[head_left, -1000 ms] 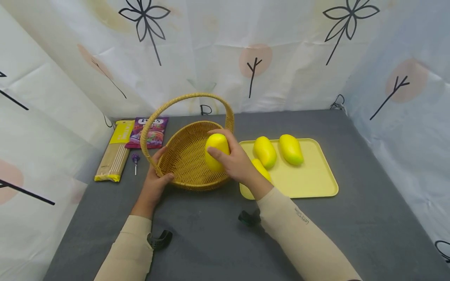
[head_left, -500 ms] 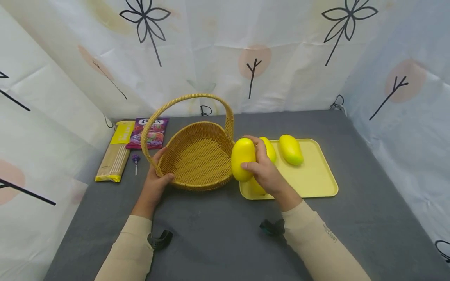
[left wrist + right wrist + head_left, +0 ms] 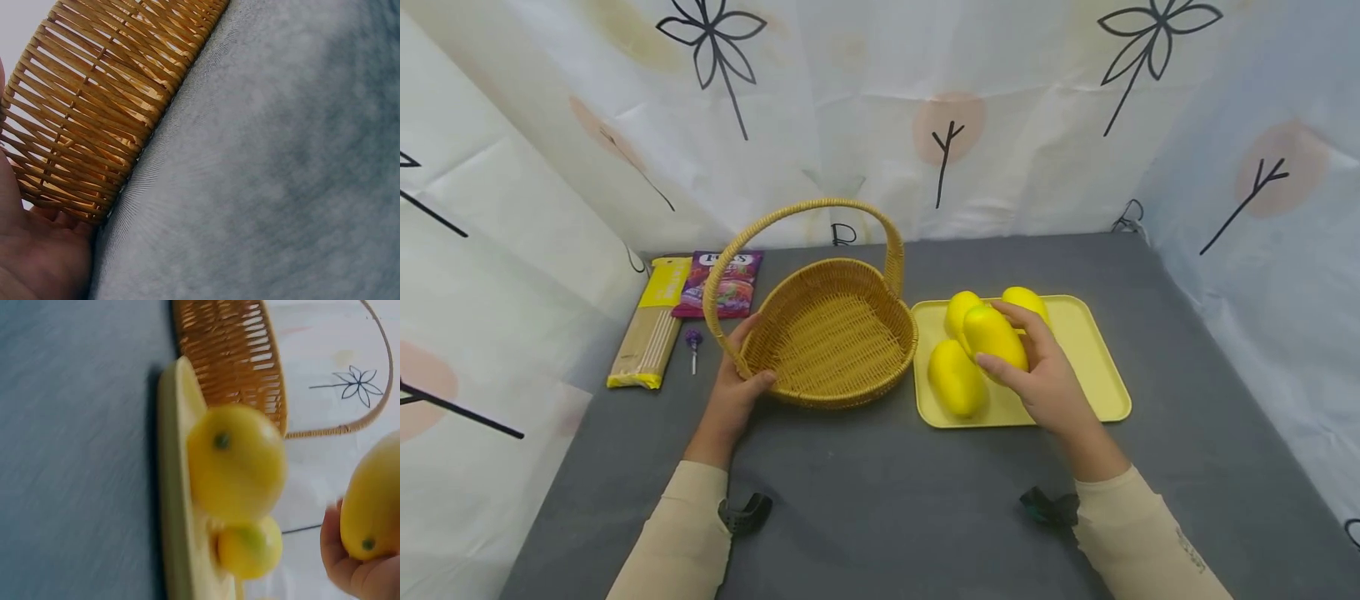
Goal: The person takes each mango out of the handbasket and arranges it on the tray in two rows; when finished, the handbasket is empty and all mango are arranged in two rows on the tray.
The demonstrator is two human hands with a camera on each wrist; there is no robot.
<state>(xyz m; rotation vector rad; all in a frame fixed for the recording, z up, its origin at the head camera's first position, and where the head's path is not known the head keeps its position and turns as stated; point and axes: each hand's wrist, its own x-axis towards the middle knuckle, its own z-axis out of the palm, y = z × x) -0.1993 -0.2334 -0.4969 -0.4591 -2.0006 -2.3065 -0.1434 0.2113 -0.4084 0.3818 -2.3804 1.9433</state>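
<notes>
On the left, my left hand [image 3: 730, 400] grips the near-left rim of a yellow wicker basket [image 3: 831, 333] with a tall arched handle; its thumb lies over the rim. The woven side of the basket [image 3: 94, 94] fills the upper left of the left wrist view. My right hand [image 3: 1052, 383] holds a yellow mango [image 3: 992, 335] above the pale yellow tray [image 3: 1093, 367]. In the right wrist view this mango [image 3: 375, 500] is raised off the tray. Below it on the tray lie a near mango [image 3: 957, 379], a back-left mango [image 3: 961, 308] and a partly covered back-right mango [image 3: 1025, 300].
Left of the basket lie a yellow-topped pack of long sticks [image 3: 649, 325], a purple candy bag [image 3: 722, 283] and a purple lollipop [image 3: 693, 346]. The grey table [image 3: 880, 500] ends at white printed curtains [image 3: 1037, 167] on the back and sides.
My right hand has carried the mango from over the basket rightward to above the tray. The basket's inside now shows fully. My left hand keeps its grip on the rim.
</notes>
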